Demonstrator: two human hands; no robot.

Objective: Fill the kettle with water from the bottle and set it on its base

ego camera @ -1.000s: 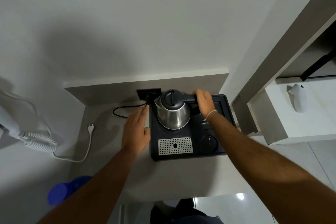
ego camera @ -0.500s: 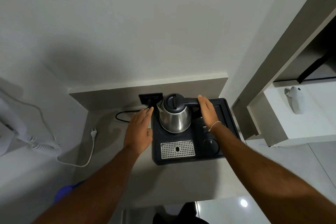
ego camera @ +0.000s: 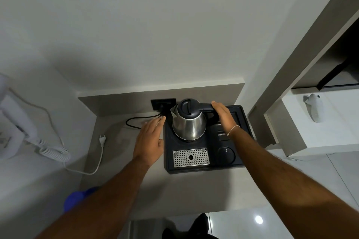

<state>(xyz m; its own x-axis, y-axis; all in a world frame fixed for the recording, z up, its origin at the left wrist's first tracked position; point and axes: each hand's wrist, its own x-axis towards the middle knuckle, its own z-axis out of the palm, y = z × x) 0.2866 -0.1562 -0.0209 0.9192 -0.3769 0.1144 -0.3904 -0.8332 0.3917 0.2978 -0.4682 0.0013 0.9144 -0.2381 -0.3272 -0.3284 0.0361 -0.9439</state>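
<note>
Steel-bodied, dark-lidded kettle point(ego camera: 188, 122) sits lid-shut on its black tray point(ego camera: 245, 122), right hand point(ego camera: 223, 116) fingers wrapping its handle, left hand point(ego camera: 150, 139) flat and spread beside it; filling seemingly not begun.

Grey counter point(ego camera: 120, 186): black tray point(ego camera: 204, 168) at right; black cord point(ego camera: 136, 120) far left of it; white plug point(ego camera: 102, 139) and cable further left.
</note>
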